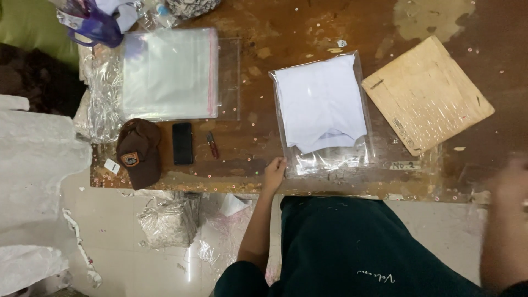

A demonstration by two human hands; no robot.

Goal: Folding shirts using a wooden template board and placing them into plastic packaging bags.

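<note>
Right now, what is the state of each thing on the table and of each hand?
White garment: folded, inside the clear bag.
Clear bag: flat, lower edge touched by left hand.
Bag stack: flat.
Cap: lying.
Phone: screen dark.
Board: flat.
Right hand: blurred.

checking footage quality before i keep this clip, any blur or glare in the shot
Head view: the right hand at the right edge is smeared by motion blur; the left hand, on the corner of the clear bag holding a folded white garment, is sharp; glare streaks the stack of plastic sleeves, and the floor tiles show a bright reflection.
</note>
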